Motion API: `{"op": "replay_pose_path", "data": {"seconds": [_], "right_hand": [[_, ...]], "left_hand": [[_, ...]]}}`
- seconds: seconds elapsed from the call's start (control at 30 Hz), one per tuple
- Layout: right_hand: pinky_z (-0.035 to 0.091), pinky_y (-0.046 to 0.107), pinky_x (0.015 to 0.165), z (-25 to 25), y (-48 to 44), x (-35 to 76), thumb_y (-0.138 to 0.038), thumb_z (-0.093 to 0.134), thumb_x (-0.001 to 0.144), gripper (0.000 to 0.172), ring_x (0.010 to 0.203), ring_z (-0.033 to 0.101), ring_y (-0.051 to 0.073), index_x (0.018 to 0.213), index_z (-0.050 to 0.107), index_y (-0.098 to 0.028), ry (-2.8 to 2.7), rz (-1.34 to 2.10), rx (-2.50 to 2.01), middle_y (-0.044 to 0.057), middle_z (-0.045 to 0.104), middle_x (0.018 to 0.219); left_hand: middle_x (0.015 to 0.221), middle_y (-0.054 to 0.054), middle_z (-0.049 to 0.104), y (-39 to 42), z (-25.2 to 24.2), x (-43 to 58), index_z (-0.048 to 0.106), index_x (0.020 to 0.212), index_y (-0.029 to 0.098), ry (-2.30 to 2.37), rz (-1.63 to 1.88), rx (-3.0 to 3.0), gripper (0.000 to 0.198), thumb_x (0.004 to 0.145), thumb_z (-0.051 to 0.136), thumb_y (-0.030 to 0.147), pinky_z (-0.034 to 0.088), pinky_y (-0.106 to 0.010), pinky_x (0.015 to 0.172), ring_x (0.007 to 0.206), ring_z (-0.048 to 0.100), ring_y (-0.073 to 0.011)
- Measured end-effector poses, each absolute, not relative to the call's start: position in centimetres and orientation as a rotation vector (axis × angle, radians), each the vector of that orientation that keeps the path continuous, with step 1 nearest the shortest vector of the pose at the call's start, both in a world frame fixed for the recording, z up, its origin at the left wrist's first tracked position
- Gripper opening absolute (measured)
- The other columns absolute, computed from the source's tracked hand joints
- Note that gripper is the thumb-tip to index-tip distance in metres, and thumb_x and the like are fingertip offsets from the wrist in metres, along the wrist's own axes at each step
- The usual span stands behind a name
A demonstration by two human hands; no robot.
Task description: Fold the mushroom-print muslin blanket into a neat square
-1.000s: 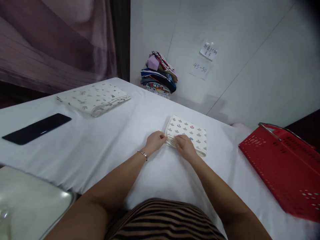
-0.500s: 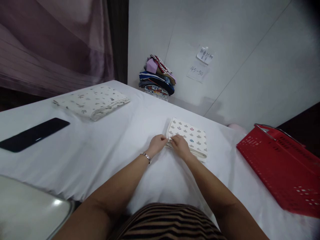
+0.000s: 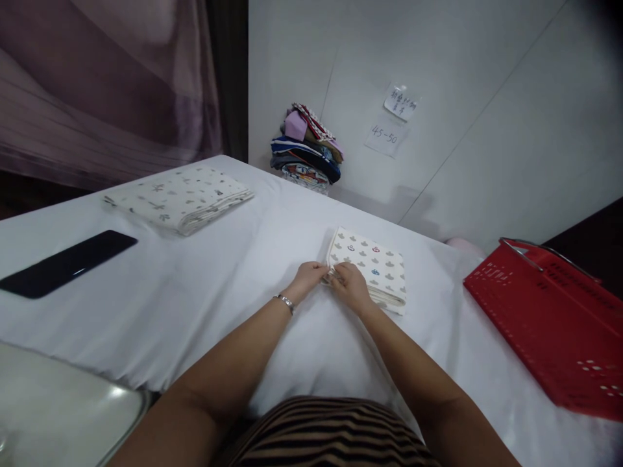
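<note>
A folded white cloth [image 3: 384, 263] with grey cloud-like prints and a few coloured motifs lies on the white-covered table [image 3: 243, 279]. Both my hands meet at its near left corner. My left hand [image 3: 307, 277], with a silver bracelet at the wrist, pinches the corner between thumb and fingers. Beside it, my right hand [image 3: 349, 285] has its fingers curled on the same corner, partly over the cloth's near edge. The fingertips almost touch each other and hide the bit of fabric between them.
To the left lie another folded patterned cloth [image 3: 180, 198] and a black flat slab [image 3: 68, 263]. A red plastic basket [image 3: 545, 324] with metal handles stands at the right. A pile of folded clothes [image 3: 306, 152] is beyond the far edge, by a wall with paper signs [image 3: 387, 135].
Both hands keep hold of the cloth's corner, with only slight finger movement. The whole view has shifted a little.
</note>
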State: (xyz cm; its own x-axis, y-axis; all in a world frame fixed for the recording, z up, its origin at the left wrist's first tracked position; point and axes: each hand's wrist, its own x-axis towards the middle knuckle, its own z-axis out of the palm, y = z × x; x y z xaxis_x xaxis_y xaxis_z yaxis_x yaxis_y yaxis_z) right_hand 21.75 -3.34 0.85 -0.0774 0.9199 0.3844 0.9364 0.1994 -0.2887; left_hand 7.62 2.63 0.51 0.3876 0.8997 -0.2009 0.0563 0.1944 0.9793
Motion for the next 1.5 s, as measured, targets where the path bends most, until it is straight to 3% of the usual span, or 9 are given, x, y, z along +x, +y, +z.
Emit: {"op": "replay_pose_path", "data": {"seconds": [0.13, 0.33, 0.43, 0.57, 0.7, 1.0, 1.23, 1.5], "right_hand": [[0.042, 0.033, 0.079, 0.7, -3.1, 21.5, -0.031, 0.056, 0.085, 0.013, 0.089, 0.053, 0.022, 0.09, 0.061, -0.02, -1.951, -0.091, -1.799, 0.008, 0.062, 0.095], [0.04, 0.027, 0.064, 1.2, -2.5, 22.3, -0.037, 0.05, 0.085, 0.021, 0.069, 0.051, 0.015, 0.073, 0.057, -0.021, -1.579, 0.206, -1.707, 0.0, 0.055, 0.071], [0.04, 0.026, 0.062, 1.5, -2.6, 22.6, -0.039, 0.053, 0.082, 0.021, 0.067, 0.05, 0.015, 0.072, 0.057, -0.021, -1.47, 0.296, -1.68, -0.002, 0.053, 0.068], [0.04, 0.026, 0.063, 1.5, -2.8, 22.6, -0.038, 0.052, 0.082, 0.02, 0.068, 0.049, 0.015, 0.072, 0.057, -0.021, -1.503, 0.318, -1.631, -0.001, 0.054, 0.07], [0.04, 0.026, 0.064, 1.4, -2.8, 22.4, -0.037, 0.051, 0.083, 0.02, 0.069, 0.05, 0.015, 0.073, 0.056, -0.021, -1.531, 0.302, -1.613, -0.001, 0.055, 0.073], [0.037, 0.026, 0.063, 1.4, -2.8, 22.1, -0.035, 0.048, 0.085, 0.02, 0.067, 0.048, 0.014, 0.071, 0.053, -0.021, -1.609, 0.227, -1.639, 0.0, 0.052, 0.072], [0.037, 0.026, 0.068, 1.4, -3.0, 22.1, -0.026, 0.049, 0.086, 0.012, 0.074, 0.049, 0.015, 0.077, 0.054, -0.021, -1.753, 0.16, -1.688, 0.0, 0.053, 0.078], [0.039, 0.027, 0.074, 2.2, -3.0, 21.4, -0.02, 0.052, 0.087, 0.009, 0.087, 0.052, 0.017, 0.081, 0.058, -0.02, -2.016, 0.025, -1.867, 0.004, 0.059, 0.088]], "left_hand": [[0.051, 0.001, 0.051, 2.7, 0.8, 7.5, 0.057, 0.058, 0.016, 0.989, 0.729, 1.222, 0.022, 0.066, 0.058, 0.036, 0.03, -0.022, 0.047, 0.049, 0.04, -0.0081], [0.063, 0.0, 0.062, 3.0, 0.1, 7.4, 0.065, 0.066, 0.017, 1.111, 0.812, 1.476, 0.018, 0.071, 0.056, 0.032, 0.038, -0.023, 0.057, 0.061, 0.052, -0.0123], [0.062, 0.001, 0.062, 2.9, -0.2, 7.5, 0.063, 0.061, 0.018, 1.147, 0.75, 1.706, 0.024, 0.075, 0.055, 0.037, 0.035, -0.024, 0.056, 0.061, 0.052, -0.0132], [0.053, -0.001, 0.056, 2.6, 0.3, 7.7, 0.058, 0.054, 0.019, 1.244, 0.619, 1.897, 0.041, 0.08, 0.049, 0.049, 0.028, -0.026, 0.052, 0.056, 0.049, -0.0142], [0.059, -0.006, 0.061, 2.4, 1.1, 8.1, 0.059, 0.056, 0.019, 1.332, 0.511, 1.943, 0.046, 0.084, 0.043, 0.051, 0.029, -0.027, 0.054, 0.061, 0.056, -0.0181], [0.08, -0.012, 0.07, 3.4, 1.9, 9.4, 0.068, 0.073, 0.018, 1.436, 0.342, 1.766, 0.031, 0.074, 0.053, 0.045, 0.037, -0.028, 0.059, 0.076, 0.064, -0.0241], [0.079, -0.007, 0.07, 3.3, 1.7, 9.1, 0.069, 0.075, 0.016, 1.443, 0.425, 1.689, 0.025, 0.072, 0.056, 0.038, 0.037, -0.025, 0.057, 0.071, 0.062, -0.0175], [0.086, -0.007, 0.071, 4.4, 0.1, 8.7, 0.067, 0.078, 0.017, 1.4, 0.704, 1.663, 0.025, 0.078, 0.046, 0.03, 0.042, -0.025, 0.067, 0.081, 0.062, -0.0179]]}}
